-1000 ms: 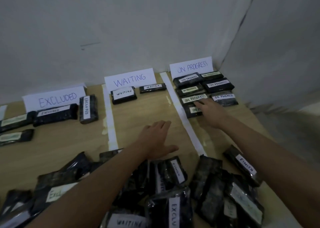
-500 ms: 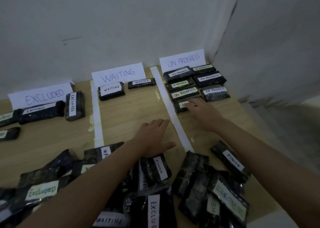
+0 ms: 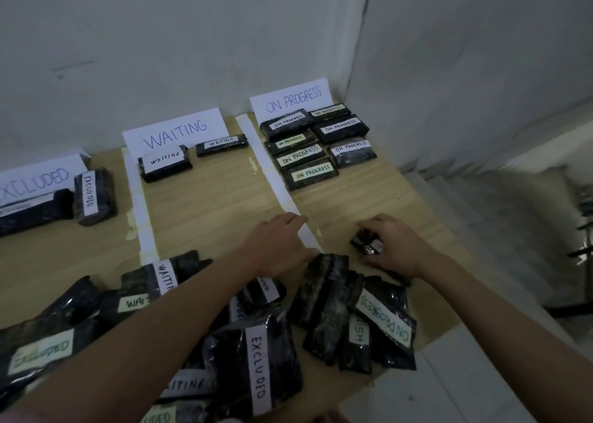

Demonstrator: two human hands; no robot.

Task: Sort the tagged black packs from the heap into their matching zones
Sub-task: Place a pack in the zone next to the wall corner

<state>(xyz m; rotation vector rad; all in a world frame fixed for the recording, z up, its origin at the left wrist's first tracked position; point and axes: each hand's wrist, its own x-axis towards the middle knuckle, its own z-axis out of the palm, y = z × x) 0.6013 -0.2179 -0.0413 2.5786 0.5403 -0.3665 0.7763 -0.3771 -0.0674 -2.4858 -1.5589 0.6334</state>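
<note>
A heap of tagged black packs covers the near part of the wooden table. My right hand is closed around the end of a black pack, the one tagged FINISH in the earlier frames, at the heap's far right edge. My left hand rests flat, fingers spread, on the table at the heap's far edge, touching the white tape strip. At the back stand the paper signs EXCLUDED, WAITING and ON PROGRESS, with sorted packs in front of each.
Several ON PROGRESS packs fill the right zone, two WAITING packs the middle, EXCLUDED packs the left. Another tape strip divides the left zones. White walls close the back and right corner. The table's right edge drops to a floor.
My right hand drew back from the ON PROGRESS zone, leaving a pack there, and closed on the FINISH pack at the heap's edge. The left hand stayed flat. The view shifted left.
</note>
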